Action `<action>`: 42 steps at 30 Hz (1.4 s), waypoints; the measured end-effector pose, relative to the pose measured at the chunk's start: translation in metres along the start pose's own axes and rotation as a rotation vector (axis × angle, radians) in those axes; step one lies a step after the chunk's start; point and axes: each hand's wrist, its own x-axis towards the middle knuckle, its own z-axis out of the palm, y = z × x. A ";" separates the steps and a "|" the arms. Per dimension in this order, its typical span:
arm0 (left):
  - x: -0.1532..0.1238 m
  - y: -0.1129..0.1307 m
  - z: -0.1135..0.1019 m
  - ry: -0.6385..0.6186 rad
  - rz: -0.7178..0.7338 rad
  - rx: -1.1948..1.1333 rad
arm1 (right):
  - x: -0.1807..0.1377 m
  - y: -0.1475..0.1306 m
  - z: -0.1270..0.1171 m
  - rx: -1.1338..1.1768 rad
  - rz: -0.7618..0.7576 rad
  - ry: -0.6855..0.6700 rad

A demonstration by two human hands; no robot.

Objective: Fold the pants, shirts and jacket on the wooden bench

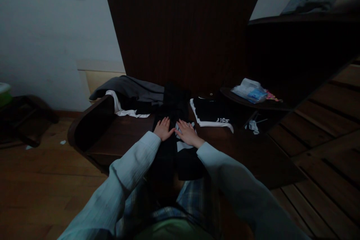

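Note:
Black pants with light grey print on one leg lie lengthwise over the dark wooden bench, their lower ends hanging past its front edge. My left hand rests flat on the left leg, fingers stretched out. On the printed leg lies my right hand, also flat, with its thumb near the left thumb. A folded black-and-white stack of clothes with white lettering sits just right of the pants. To the left, a grey garment and a white cloth are heaped loosely over the bench's side.
The bench has a raised curved side at left. On a rounded shelf at right lies a clear-and-blue plastic package, with crumpled white paper below. Slatted wooden boards stretch along the right; a dark stool stands far left.

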 end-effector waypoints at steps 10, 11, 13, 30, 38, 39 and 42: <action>0.050 -0.013 0.003 -0.007 -0.049 -0.028 | 0.047 0.024 -0.002 0.004 0.010 0.010; 0.053 -0.015 0.002 -0.002 -0.038 -0.037 | 0.049 0.026 -0.002 0.016 0.002 0.027; 0.056 -0.017 -0.001 0.047 -0.011 -0.041 | 0.051 0.030 -0.002 0.041 -0.022 0.099; -0.001 -0.018 -0.005 0.145 0.302 -0.062 | -0.001 0.022 -0.005 0.016 -0.225 0.130; -0.037 -0.004 -0.037 0.047 0.328 -0.070 | -0.020 0.013 -0.020 0.066 -0.298 0.010; -0.045 -0.001 -0.040 0.027 0.333 -0.102 | -0.024 0.010 -0.019 0.079 -0.315 0.002; -0.073 0.006 -0.043 -0.028 0.351 -0.167 | -0.038 0.002 -0.014 0.091 -0.335 -0.026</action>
